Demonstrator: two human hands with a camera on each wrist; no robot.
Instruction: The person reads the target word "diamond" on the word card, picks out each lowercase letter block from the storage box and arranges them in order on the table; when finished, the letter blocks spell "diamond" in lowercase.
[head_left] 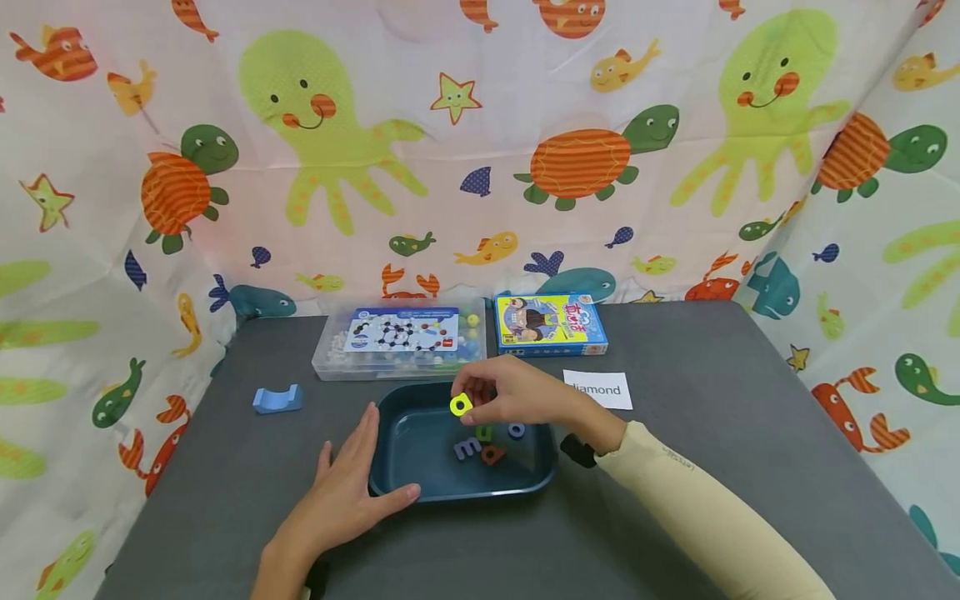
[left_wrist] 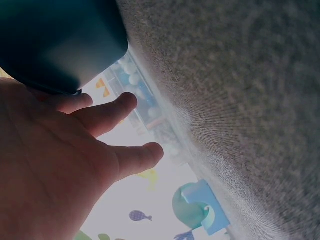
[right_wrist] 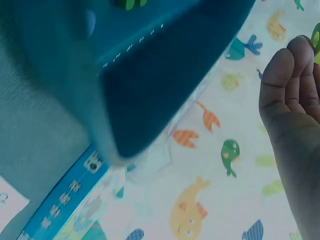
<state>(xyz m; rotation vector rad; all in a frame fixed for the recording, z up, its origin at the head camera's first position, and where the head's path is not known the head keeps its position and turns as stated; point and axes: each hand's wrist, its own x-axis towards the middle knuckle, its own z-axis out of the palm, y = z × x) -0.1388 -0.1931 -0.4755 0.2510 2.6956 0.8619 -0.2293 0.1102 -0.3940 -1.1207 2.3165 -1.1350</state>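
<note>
Over the twelve o'clock half of the dark-blue rectangular tray (head_left: 420, 467), the right hand (head_left: 510, 390) pinches a bright-yellow ring-shaped letter (head_left: 453, 406), likely light, stiff plastic best held by its edges, the left hand (head_left: 341, 496) spread at nine o'clock.

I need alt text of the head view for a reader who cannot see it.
A person's right hand pinches a small yellow piece with a hole above a dark blue rectangular tray of coloured letters; the left hand is at the tray's left side. Farther right lies a white rectangular card printed "diamond", its first letter partly hidden.
</note>
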